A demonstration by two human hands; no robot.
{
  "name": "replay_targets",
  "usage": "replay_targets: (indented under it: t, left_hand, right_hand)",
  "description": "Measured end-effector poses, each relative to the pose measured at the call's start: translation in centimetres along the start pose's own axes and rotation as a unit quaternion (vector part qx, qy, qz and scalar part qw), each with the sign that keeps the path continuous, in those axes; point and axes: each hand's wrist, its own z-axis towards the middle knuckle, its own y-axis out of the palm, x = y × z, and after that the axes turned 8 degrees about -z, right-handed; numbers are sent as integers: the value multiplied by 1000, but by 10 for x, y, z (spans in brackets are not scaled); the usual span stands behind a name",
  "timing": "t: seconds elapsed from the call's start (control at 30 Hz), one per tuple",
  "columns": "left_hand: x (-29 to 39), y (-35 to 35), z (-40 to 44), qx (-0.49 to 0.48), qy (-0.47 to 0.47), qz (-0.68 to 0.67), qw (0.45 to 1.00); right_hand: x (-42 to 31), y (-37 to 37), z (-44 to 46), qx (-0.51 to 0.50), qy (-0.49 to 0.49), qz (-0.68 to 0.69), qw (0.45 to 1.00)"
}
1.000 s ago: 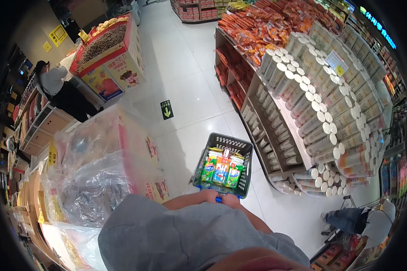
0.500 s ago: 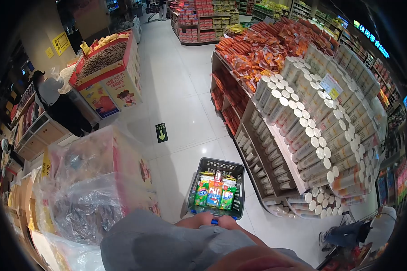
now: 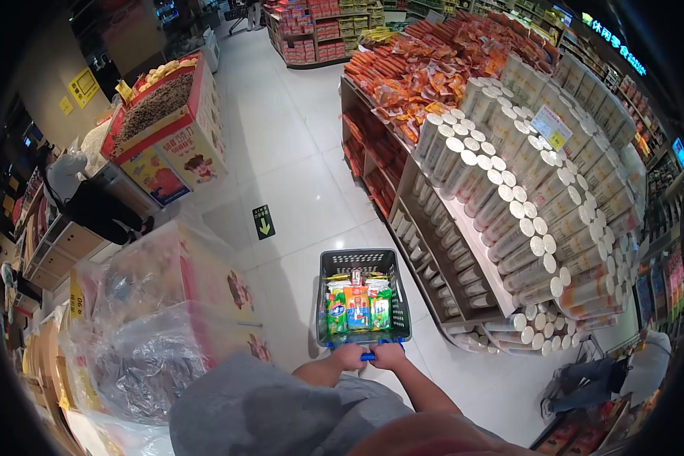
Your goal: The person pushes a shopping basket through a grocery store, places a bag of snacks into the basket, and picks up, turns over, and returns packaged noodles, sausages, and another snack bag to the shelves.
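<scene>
Side by side, my left hand [image 3: 349, 356] and my right hand [image 3: 388, 355] are wrapped round a blue handle [image 3: 368, 356], a short piece of which shows between them. Just beyond the handle is a dark grey basket [image 3: 404, 292] with perforated walls. Inside it lie green packs [image 3: 336, 312] on the left and right and an orange and blue pack [image 3: 357, 305] between them. A small red and white item rests at the far end of these packs.
Plastic-covered boxes [image 3: 152, 304] stand close on the left. Along the right curves a display of white-capped tubes [image 3: 509, 205] and orange packets [image 3: 425, 68]. One person [image 3: 91, 197] stands at the left counter, another [image 3: 615, 376] at lower right. A floor arrow sign [image 3: 264, 222] lies ahead.
The basket has turned to sit straighter before me, and both forearms show more. Since the earliest frame the view has tilted up, bringing far shelves into sight.
</scene>
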Motion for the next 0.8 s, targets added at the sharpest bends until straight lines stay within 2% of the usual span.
replay_targets:
  t: [0.07,0.1,0.13,0.23,0.57,0.7,0.73,0.8]
  left_hand:
    - [-9,-5,10,17,-1,5,1000]
    - [-14,-5,15,24,4,3,1000]
    - [-12,1,18,30,8,-3,1000]
    - [-13,-12,32,27,-34,-2,999]
    - [-11,-30,45,53,-68,-9,996]
    - [-15,-43,60,40,-72,-53,995]
    - [-16,-50,66,1,-70,-53,996]
    - [-20,-53,74,6,-42,-40,998]
  right_hand:
    - [12,-1,3,50,52,8,997]
    - [22,-4,7,25,54,4,998]
    - [30,-4,4,48,19,-13,999]
    - [41,4,24,94,11,-44,994]
    - [55,-23,49,50,-14,-48,998]
    - [62,-44,62,34,-15,-69,997]
    - [65,-44,67,36,-23,-55,998]
    - [69,-45,72,27,-16,-58,998]
